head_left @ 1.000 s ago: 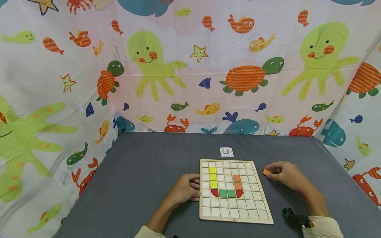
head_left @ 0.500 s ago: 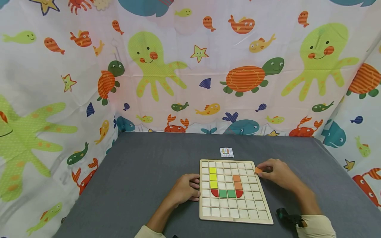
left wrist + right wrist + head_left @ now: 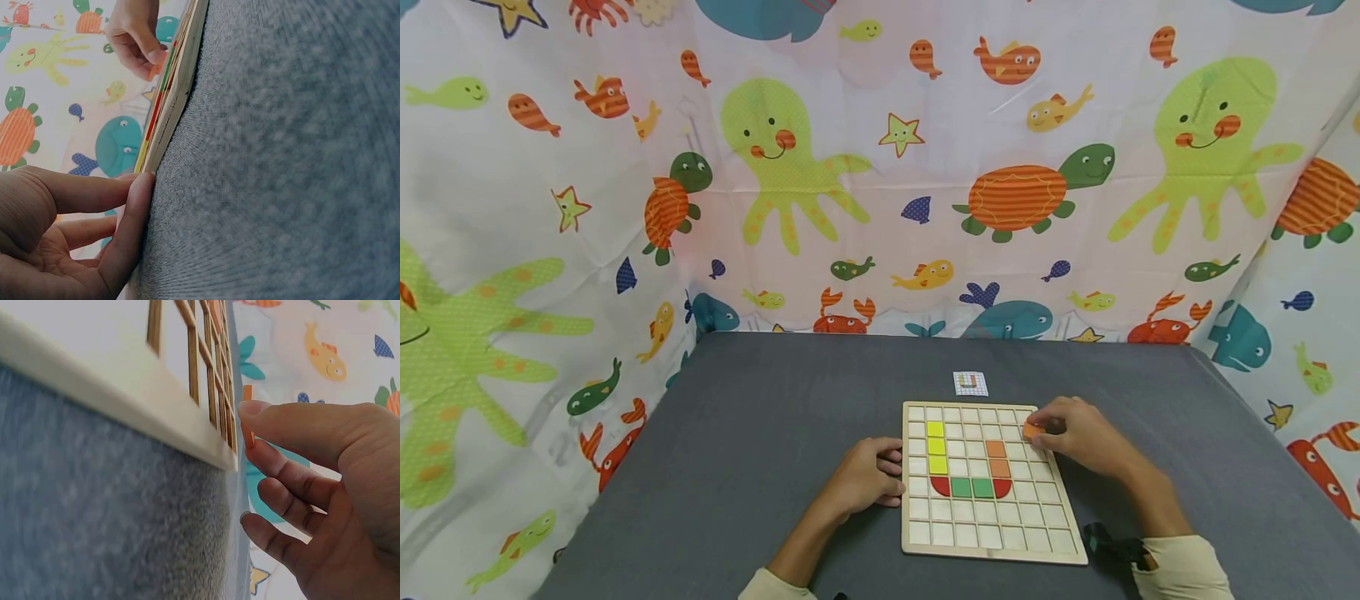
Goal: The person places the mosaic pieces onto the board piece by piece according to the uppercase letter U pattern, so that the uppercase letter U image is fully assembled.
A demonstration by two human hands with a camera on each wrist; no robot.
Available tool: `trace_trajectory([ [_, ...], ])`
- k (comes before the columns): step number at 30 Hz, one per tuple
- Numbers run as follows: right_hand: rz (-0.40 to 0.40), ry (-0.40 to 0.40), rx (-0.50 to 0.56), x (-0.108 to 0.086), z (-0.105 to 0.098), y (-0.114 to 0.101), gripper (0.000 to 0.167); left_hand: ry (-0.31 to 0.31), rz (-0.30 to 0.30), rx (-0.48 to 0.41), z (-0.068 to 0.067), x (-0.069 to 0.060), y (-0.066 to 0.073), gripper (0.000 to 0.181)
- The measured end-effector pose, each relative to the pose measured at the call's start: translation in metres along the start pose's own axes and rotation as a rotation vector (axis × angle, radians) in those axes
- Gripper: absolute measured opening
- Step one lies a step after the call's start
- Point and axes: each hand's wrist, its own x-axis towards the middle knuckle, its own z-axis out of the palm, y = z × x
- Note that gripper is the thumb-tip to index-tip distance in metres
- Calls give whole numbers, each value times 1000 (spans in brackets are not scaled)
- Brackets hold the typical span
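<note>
A wooden grid board [image 3: 1030,542] lies on the grey table. Yellow tiles [image 3: 936,446] form a column on its left, green tiles [image 3: 972,487] and red corner pieces [image 3: 1002,487] a row below, and two orange tiles [image 3: 996,458] a column on the right. At the board's left edge is my left hand [image 3: 865,477]; in the left wrist view its thumb and finger [image 3: 128,219] pinch the rim. My right hand [image 3: 1086,433] holds another orange tile [image 3: 248,419] between thumb and index finger, over the board's upper right part. The other fingers are loosely bent.
Behind the board lies a small printed card [image 3: 971,383] with a coloured U pattern on a grid. A curtain [image 3: 880,183] with sea animals hangs along the back and sides of the table [image 3: 760,417]. A dark strap sits on the right wrist.
My right hand has moved left with the orange tile, from beside the board to over its upper right part. The left hand and the placed tiles have stayed still.
</note>
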Motion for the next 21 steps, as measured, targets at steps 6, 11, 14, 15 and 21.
trace_trajectory([
  [6, -28, -6, 11, 4, 3, -7, 27, -6, 6, -6, 0, 0, 0, 68],
  [11, -64, -12, 19, 9, 5, -11, 24, -7, 5, -15, -1, -1, 1, 68],
  [14, -75, -27, 29, 12, 7, -14, 23, -9, 10, -10, -1, -1, 1, 68],
  [15, -76, -33, 30, 13, 7, -15, 23, -9, 12, -6, -1, -1, 1, 68],
  [21, -61, -68, 28, 18, 11, -22, 22, -12, -1, 5, 0, 0, 1, 67],
])
